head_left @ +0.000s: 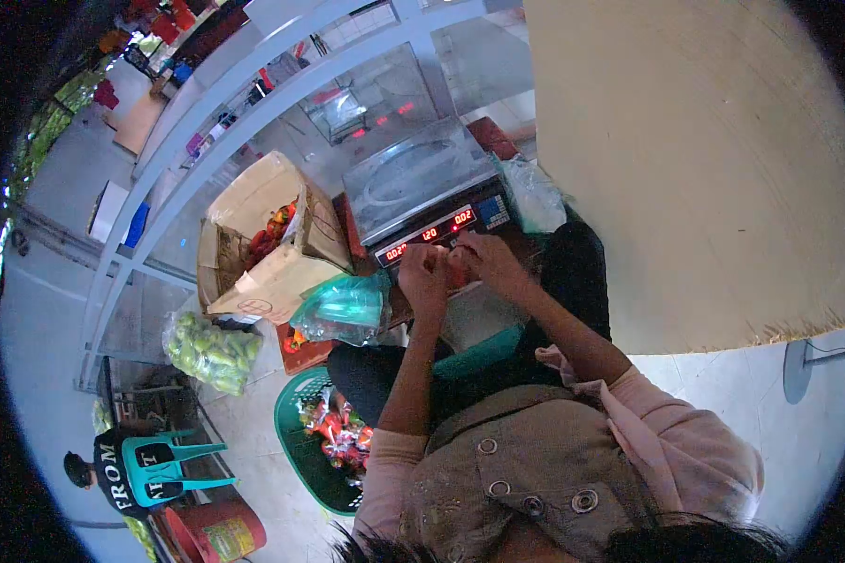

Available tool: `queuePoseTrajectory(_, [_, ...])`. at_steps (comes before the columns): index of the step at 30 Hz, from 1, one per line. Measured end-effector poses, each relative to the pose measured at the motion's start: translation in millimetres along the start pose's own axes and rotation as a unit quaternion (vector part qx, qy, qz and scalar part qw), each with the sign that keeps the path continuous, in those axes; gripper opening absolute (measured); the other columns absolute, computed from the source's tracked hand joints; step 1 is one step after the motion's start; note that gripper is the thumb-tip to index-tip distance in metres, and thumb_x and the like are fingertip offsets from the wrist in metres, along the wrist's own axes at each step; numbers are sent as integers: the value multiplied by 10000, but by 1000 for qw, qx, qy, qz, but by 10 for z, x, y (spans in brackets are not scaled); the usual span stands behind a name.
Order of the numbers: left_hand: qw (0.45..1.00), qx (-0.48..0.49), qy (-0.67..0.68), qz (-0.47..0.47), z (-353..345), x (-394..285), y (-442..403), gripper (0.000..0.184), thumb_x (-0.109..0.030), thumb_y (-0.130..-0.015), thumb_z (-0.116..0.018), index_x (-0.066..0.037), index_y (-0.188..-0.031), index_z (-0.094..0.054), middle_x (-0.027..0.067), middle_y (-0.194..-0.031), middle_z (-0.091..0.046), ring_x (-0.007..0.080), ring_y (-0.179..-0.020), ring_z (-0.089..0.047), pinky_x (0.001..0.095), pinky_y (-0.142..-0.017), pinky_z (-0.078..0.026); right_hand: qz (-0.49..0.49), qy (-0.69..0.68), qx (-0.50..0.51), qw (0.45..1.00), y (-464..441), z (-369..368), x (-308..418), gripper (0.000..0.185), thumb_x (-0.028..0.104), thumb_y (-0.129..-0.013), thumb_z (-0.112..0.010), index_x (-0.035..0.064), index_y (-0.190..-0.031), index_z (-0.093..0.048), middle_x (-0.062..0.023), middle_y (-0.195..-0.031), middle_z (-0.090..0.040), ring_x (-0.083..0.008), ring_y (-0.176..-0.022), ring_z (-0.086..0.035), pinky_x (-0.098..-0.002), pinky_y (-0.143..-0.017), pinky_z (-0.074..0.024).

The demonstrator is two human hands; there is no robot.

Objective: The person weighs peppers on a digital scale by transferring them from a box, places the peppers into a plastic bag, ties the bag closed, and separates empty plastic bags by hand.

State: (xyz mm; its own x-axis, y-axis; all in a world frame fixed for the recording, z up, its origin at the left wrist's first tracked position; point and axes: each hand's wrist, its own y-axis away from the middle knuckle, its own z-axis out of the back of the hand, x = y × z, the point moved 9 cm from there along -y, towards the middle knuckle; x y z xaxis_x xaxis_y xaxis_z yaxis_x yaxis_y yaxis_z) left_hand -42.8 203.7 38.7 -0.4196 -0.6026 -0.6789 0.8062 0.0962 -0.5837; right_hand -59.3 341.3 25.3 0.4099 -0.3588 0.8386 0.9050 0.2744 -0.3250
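My left hand (pixel 424 280) and my right hand (pixel 493 263) meet above my lap, fingers closed on a small bag of red peppers (pixel 457 272). The fingers hide much of it, and fine detail is blurred. Just beyond my hands is a digital scale (pixel 422 174) with a metal pan and lit red digits. A teal plastic bag roll (pixel 347 308) lies left of my left hand. More bagged red peppers (pixel 333 432) fill part of a green basket (pixel 291 403) on the floor to my left.
A cardboard box (pixel 291 272) with red peppers stands left of the scale. Near it is a bag of green vegetables (pixel 211 352). A clear plastic bag (pixel 532 192) lies right of the scale. A large tan board (pixel 695 169) blocks the right side. A person (pixel 113 469) sits at lower left.
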Motion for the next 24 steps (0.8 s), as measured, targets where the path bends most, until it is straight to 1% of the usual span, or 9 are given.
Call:
queuePoseTrajectory(1, [1000, 23, 12, 0, 69, -172, -20, 127, -42, -714, -681, -20, -732, -557, 78, -724, -539, 195, -635, -559, 302, -567, -441, 54, 111, -10, 992, -12, 129, 202, 156, 172, -843, -575, 31, -910, -579, -78, -869, -586, -278, -790, -581, -367, -716, -463])
queuePoseTrajectory(4, [994, 60, 81, 37, 234, -489, 31, 108, -27, -729, -674, -15, -758, -570, 75, -759, -557, 172, -674, -574, 280, -594, -456, 184, 26, 59, 981, -101, 350, 524, 178, 171, -817, -591, 22, -913, -580, -117, -882, -570, -320, -844, -564, -393, -750, -454])
queuePoseTrajectory(5, [990, 66, 110, 55, 272, -574, 25, 102, -22, -733, -671, -14, -767, -576, 73, -770, -563, 164, -687, -580, 272, -605, -461, 216, 10, 51, 975, -103, 432, 629, 187, 186, -819, -609, 16, -895, -588, -111, -918, -584, -279, -891, -569, -385, -779, -444])
queuePoseTrajectory(8, [986, 104, 125, -23, 443, -1189, -102, 97, -20, -742, -673, -9, -791, -590, 67, -816, -585, 149, -728, -590, 258, -626, -465, 175, -144, 198, 954, -173, 483, 857, 202, 207, -836, -613, 12, -886, -594, -87, -929, -591, -218, -902, -563, -354, -798, -444])
queuePoseTrajectory(14, [976, 129, 172, -28, 483, -1710, -248, 113, -25, -738, -679, -5, -799, -587, 43, -845, -600, 124, -746, -579, 239, -661, -454, -16, -407, 258, 876, -46, 204, 559, 235, 235, -830, -632, 25, -935, -605, -68, -933, -582, -166, -883, -543, -318, -820, -456])
queuePoseTrajectory(17, [971, 80, 215, 70, 412, -1424, -265, 112, -45, -747, -686, -11, -795, -591, 40, -830, -597, 115, -727, -563, 235, -674, -446, -58, -695, 213, 684, 121, -80, 636, 346, 286, -830, -618, 26, -1050, -555, -93, -990, -583, -182, -921, -563, -317, -804, -474])
queuePoseTrajectory(20, [984, -24, 148, 94, 512, -1228, -286, 116, -71, -763, -691, -16, -788, -592, 37, -803, -588, 107, -703, -541, 238, -665, -438, -100, -899, 143, 401, 211, -474, 598, 468, 338, -830, -605, 26, -1164, -504, -119, -1047, -584, -198, -959, -583, -317, -788, -492])
queuePoseTrajectory(21, [984, -35, 132, 111, 486, -1047, -269, 117, -77, -767, -692, -17, -787, -593, 35, -795, -584, 104, -699, -536, 240, -660, -436, -92, -889, 207, 399, 155, -753, 382, 424, 339, -850, -591, 45, -1148, -521, -96, -1059, -587, -195, -910, -598, -317, -763, -508])
queuePoseTrajectory(24, [985, -51, 92, 138, 414, -500, -177, 120, -88, -774, -694, -18, -784, -596, 32, -772, -574, 102, -685, -523, 249, -646, -431, -240, -715, 73, 652, 342, -1212, -36, 378, 349, -933, -447, 91, -1201, -514, -30, -1111, -572, -162, -947, -553, -306, -789, -483])
